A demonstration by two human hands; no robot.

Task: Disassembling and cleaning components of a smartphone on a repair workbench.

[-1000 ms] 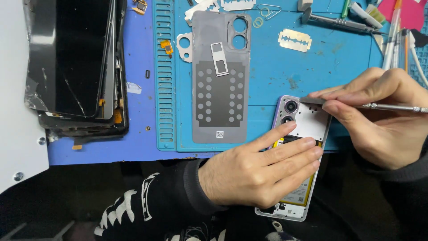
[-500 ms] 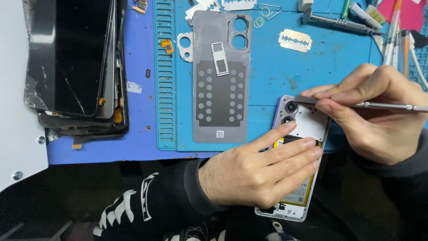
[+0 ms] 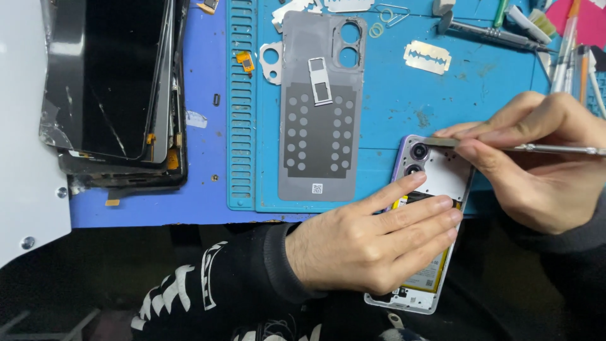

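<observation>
My left hand (image 3: 360, 252) presses the open phone (image 3: 429, 189) flat; my right hand (image 3: 536, 164) fingers pinch the metal tool (image 3: 555, 149), its tip now moved toward the cameras at 9 o'clock

The left hand (image 3: 372, 243) lies flat, palm down, with the fingers (image 3: 410, 211) stretched out together and pointing to the upper right. Its forearm comes from the lower left in a black sleeve. The right hand (image 3: 543, 164) comes in from the right side, the fingers bent and pinched together at the tips, the knuckles raised.
</observation>
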